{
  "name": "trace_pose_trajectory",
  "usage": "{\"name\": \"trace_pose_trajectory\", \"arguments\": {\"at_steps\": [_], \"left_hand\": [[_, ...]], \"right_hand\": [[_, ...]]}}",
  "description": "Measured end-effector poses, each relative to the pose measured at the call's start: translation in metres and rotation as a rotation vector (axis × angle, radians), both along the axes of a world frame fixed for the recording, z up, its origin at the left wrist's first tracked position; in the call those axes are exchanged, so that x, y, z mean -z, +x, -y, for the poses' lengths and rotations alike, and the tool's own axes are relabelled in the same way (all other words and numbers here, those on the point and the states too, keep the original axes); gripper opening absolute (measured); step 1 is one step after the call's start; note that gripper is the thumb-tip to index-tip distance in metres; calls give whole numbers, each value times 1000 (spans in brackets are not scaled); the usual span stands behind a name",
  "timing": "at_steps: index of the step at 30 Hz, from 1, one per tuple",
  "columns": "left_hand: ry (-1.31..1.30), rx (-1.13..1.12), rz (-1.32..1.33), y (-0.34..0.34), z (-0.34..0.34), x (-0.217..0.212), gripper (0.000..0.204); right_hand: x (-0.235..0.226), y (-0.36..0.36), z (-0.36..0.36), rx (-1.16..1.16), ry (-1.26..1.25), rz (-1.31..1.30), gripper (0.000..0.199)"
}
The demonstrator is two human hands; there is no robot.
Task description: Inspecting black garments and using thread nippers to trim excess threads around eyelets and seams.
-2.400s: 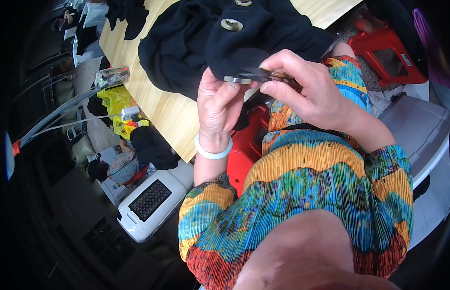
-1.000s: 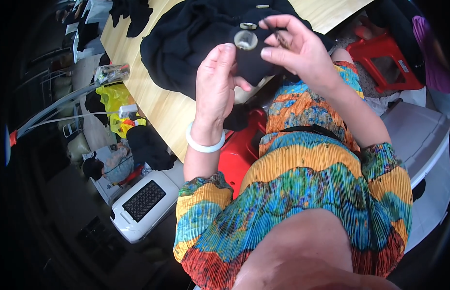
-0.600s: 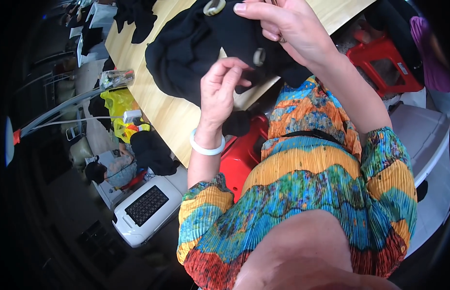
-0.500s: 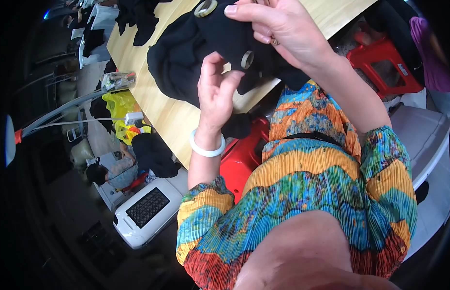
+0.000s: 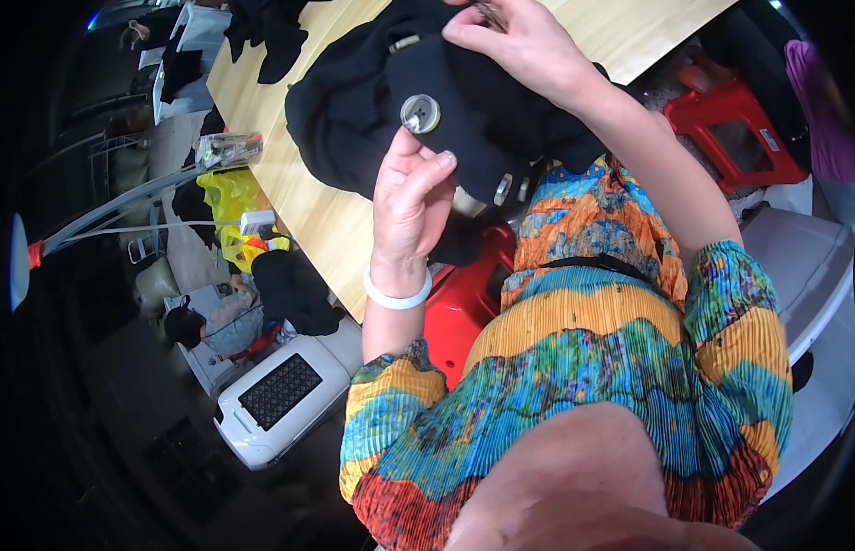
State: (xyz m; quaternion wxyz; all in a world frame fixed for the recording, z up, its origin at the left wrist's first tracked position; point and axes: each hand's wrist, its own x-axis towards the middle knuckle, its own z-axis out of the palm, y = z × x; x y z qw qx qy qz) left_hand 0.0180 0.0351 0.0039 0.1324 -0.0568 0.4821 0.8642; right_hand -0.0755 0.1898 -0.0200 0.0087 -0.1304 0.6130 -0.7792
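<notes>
A black garment lies bunched over the near edge of the wooden table. Several pale-rimmed buttons sit on it, among them a large round button facing up. My left hand, with a white bangle at its wrist, is closed on the cloth just below that button, the index fingertip at the button's lower edge. My right hand is above the garment at the top of the view. Its fingers are closed round a small, dark, shiny thing whose kind is unclear.
The wooden table carries more black cloth at its far left. A clear container and a yellow bag are at its left edge. Red stools stand nearby. Another person sits at the left beyond a white case.
The garment has shifted, so the large button now faces up by my left fingers. My left hand has lowered slightly and closed. My right hand has moved up and turned, showing the shiny thing.
</notes>
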Motion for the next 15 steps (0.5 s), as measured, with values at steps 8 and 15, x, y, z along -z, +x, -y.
{"name": "trace_pose_trajectory", "arguments": {"at_steps": [8,15], "left_hand": [[-38,72,-91,-3,4,12,39],[178,174,-132,-7,17,15,32]], "right_hand": [[1,56,-10,-52,65,-143,34],[4,65,0,-44,45,-150,41]]}}
